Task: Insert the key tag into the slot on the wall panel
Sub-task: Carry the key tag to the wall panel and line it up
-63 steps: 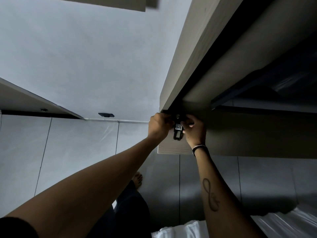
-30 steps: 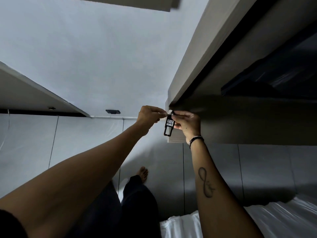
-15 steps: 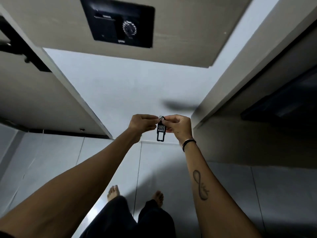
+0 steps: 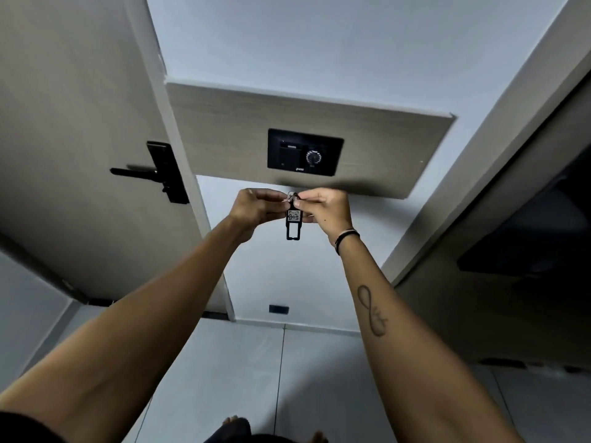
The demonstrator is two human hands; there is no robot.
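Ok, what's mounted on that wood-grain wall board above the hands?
On the wood-grain board sits a black wall panel with a round dial at right and a card slot at left. Inside the slot cannot be seen. The key tag hangs below, not inserted.

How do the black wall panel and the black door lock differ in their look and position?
The wall panel is a wide rectangle on a wood-grain board, with a round dial. The door lock is a narrow, tall plate on the door, with a lever handle pointing left. Both are black.
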